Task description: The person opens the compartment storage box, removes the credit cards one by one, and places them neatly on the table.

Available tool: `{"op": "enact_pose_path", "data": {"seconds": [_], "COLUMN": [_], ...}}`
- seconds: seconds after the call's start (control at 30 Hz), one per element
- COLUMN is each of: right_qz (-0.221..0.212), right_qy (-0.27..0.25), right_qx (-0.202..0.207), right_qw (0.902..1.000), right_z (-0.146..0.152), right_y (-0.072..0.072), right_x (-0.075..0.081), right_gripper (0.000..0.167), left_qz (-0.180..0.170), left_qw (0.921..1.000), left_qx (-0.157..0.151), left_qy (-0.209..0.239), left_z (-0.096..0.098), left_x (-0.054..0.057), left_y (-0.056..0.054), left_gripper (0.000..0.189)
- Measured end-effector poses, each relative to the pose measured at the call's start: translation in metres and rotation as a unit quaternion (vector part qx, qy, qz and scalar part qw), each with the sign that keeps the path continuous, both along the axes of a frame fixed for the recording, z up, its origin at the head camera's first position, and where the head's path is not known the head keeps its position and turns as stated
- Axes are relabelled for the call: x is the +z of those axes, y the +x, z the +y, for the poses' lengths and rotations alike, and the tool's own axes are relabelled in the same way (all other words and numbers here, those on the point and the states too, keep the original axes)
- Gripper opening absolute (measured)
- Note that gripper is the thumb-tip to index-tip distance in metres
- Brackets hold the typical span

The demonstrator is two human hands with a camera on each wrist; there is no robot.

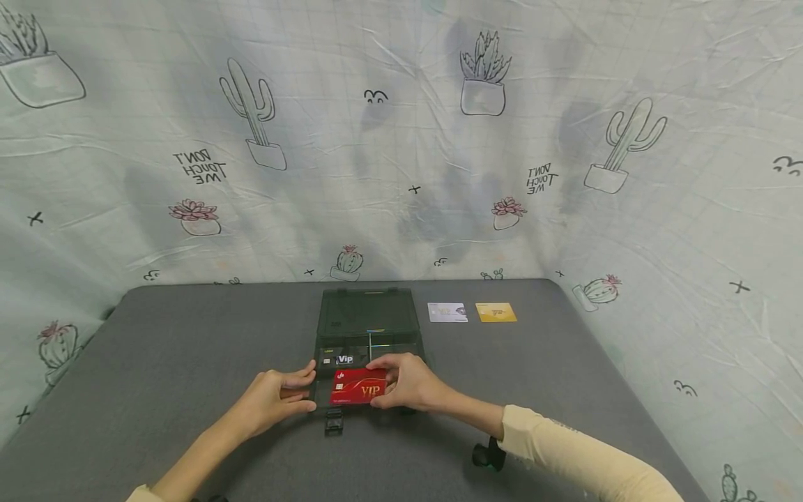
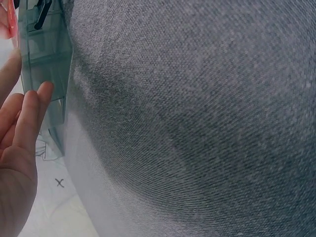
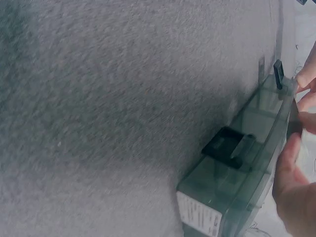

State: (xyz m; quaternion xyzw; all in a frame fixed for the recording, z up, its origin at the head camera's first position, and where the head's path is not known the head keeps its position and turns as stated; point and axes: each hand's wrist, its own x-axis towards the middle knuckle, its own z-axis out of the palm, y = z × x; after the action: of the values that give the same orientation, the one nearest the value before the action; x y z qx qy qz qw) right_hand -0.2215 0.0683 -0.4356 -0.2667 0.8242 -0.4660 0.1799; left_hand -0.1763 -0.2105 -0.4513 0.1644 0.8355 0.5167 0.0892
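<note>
Red card (image 1: 354,386) held over the front left of the open box (image 1: 323,392); looks like the placing step.
Right grip (image 1: 410,382) pinches card's right edge, thumb and fingers; left grip (image 1: 272,402) pinches nothing, fingers fairly straight at box's left side. Whether card touches box floor: cannot tell. Next move likely calls for laying it flat, then letting go. Count: four cards (one red, one dark Vip card (image 1: 344,360) in box behind it, one white card (image 1: 447,312), one yellow card (image 1: 496,312) on counter (image 1: 188,348)); one box, one lid (image 1: 366,314), two front latches (image 1: 334,422).
</note>
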Motion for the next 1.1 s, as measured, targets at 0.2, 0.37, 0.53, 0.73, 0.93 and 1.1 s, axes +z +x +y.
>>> {"op": "enact_pose_path", "data": {"seconds": [0.2, 0.37, 0.53, 0.73, 0.93, 1.1], "right_qz": [-0.036, 0.025, 0.126, 0.15, 0.137, 0.121], "right_qy": [-0.038, 0.011, 0.105, 0.103, 0.05, 0.009], "right_qx": [0.036, 0.057, 0.056, 0.068, 0.078, 0.101], "right_qw": [0.998, 0.998, 0.9849, 0.981, 0.9863, 0.9875], "right_z": [0.008, 0.014, 0.015, 0.015, 0.025, 0.033], "right_y": [-0.007, -0.012, -0.016, -0.019, -0.024, -0.027], "right_x": [-0.005, -0.003, 0.005, 0.004, -0.003, -0.001], "right_gripper": [0.049, 0.047, 0.048, 0.045, 0.043, 0.045], "left_qz": [0.0, -0.006, 0.0, 0.006, -0.001, -0.008], "left_qw": [1.0, 0.9999, 1.0, 0.9999, 1.0, 1.0], "left_qx": [-0.005, -0.007, -0.006, -0.006, -0.005, -0.004], "left_qy": [-0.002, -0.003, -0.006, -0.01, -0.004, -0.002], "left_z": [0.0, 0.0, -0.001, 0.0, 0.001, 0.0], "left_x": [0.0, 0.0, -0.001, 0.0, 0.001, 0.002], "left_y": [0.0, 0.0, 0.0, 0.0, 0.001, 0.001], "left_gripper": [0.062, 0.063, 0.062, 0.061, 0.061, 0.063]}}
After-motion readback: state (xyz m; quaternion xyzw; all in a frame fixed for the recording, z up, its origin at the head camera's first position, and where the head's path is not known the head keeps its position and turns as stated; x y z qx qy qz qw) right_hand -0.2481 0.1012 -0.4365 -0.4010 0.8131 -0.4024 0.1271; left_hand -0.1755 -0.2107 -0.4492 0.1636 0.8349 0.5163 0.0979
